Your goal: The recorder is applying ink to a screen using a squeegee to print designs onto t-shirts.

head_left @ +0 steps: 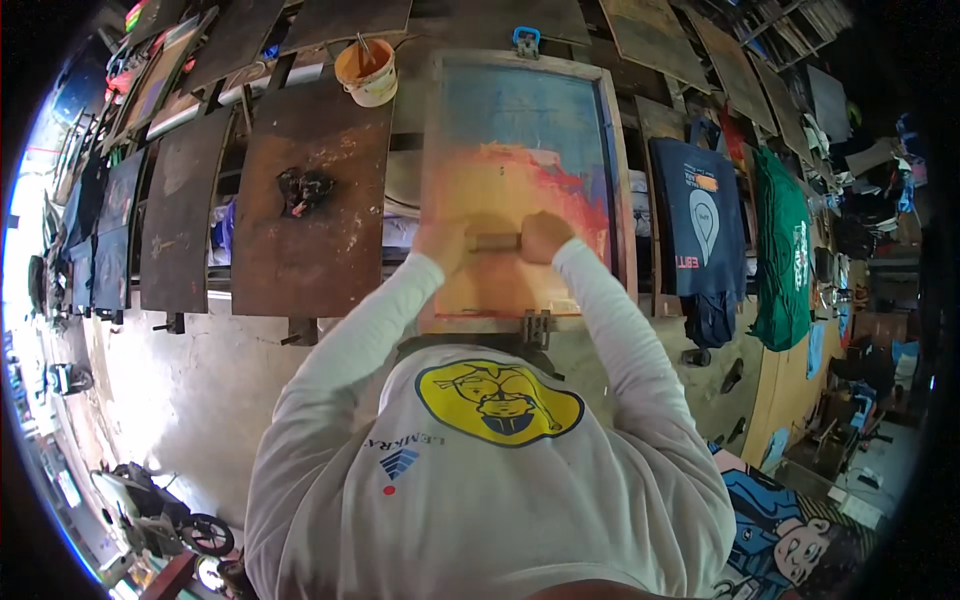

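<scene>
Two-handed grip point(546, 238) on brown bar point(496, 242); screen point(515, 185) streaked blue, red, orange.

By a row of brown boards point(320, 255), a crumpled black bundle point(304, 190) is carried at ten o'clock, a bucket point(372, 92) at eleven, a framed screen point(520, 180) at twelve, navy cloth point(705, 215) at two and green cloth point(782, 250) near three.

The left hand point(446, 244) and the right hand point(546, 238) hold together a short bar point(497, 242) over a framed screen point(530, 108), coloured orange, red and blue. A bucket point(370, 90) (its inside is orange) stands on a brown board point(290, 245).
</scene>
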The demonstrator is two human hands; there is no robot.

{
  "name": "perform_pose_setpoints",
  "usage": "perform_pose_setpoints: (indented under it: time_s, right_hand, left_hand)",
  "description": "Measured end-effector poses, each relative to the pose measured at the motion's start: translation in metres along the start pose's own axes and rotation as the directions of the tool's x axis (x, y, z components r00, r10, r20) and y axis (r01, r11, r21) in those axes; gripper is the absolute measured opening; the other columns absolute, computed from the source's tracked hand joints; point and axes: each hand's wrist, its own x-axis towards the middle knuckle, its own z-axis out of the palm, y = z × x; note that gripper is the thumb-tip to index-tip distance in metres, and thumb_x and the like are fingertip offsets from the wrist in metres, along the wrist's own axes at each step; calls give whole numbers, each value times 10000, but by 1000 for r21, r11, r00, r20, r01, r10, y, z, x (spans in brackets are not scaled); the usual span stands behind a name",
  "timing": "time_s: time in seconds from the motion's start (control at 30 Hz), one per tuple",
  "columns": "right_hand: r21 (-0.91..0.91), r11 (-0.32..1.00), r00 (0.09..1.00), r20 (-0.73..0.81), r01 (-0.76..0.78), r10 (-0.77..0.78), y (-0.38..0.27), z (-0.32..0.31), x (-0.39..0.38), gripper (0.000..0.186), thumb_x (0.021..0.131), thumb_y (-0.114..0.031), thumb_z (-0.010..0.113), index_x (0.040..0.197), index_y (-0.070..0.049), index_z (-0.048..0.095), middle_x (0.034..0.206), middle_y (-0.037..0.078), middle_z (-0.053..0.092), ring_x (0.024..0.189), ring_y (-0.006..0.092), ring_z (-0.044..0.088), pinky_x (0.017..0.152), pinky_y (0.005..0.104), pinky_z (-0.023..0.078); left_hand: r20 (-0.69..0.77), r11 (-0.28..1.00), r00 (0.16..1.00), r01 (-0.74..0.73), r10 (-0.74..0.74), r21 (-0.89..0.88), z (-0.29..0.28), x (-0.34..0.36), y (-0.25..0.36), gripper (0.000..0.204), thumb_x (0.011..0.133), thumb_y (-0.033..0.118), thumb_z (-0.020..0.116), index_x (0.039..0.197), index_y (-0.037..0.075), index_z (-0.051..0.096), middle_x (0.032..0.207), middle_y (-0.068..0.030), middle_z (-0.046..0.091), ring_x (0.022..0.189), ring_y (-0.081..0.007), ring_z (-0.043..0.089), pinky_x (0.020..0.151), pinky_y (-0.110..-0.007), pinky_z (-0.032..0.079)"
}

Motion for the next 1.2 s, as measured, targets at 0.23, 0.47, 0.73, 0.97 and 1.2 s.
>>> perform_pose_setpoints:
  time_s: [0.23, 0.47, 0.73, 0.97, 1.2]
  right_hand:
    - [-7, 985, 961, -220, -175, 169, 40, -20, 80, 283, 795, -254, 646, 921, -9, 713, 946, 243, 705, 884, 385, 700, 792, 473, 562]
    - [-15, 999, 998, -54, -44, 43, 13, 7, 19, 252, 717, -219, 683, 816, 11, 718, 856, 246, 705, 820, 402, 705, 756, 480, 574]
    - [-1, 1000, 986, 165, 15, -14, -5, -18, -16, 280, 745, -245, 662, 891, -19, 737, 910, 249, 707, 843, 391, 708, 792, 456, 576]
    - [-46, 993, 981, -165, -112, 103, 47, -24, 102, 350, 777, -296, 638, 955, -11, 734, 989, 225, 714, 949, 371, 699, 851, 470, 548]
    - [-82, 997, 996, -84, -16, 9, 9, -17, 81, 284, 777, -253, 612, 918, -44, 743, 930, 227, 713, 890, 371, 707, 813, 466, 559]
  left_hand:
    - [-57, 819, 952, -227, 300, 528, -41, 91, 55, 359, 827, 300, 695, 1138, 130, 636, 1079, -152, 687, 954, -381, 663, 827, -469, 539]
    - [-90, 739, 949, -175, 304, 650, 16, 37, -16, 605, 767, 394, 753, 1260, 120, 534, 1049, -132, 678, 936, -356, 675, 767, -461, 543]
    - [122, 809, 975, -220, 183, 544, 3, -9, 3, 640, 765, 488, 748, 1201, 74, 530, 995, -155, 689, 834, -367, 691, 709, -478, 560]
    - [51, 771, 980, -185, 194, 610, -49, 118, 37, 516, 808, 481, 713, 1197, 159, 604, 1034, -203, 692, 999, -372, 666, 844, -485, 540]
    - [-262, 968, 948, -126, 183, 219, 17, 118, -92, 536, 828, 459, 677, 1206, 93, 571, 1017, -150, 687, 913, -349, 688, 771, -479, 555]
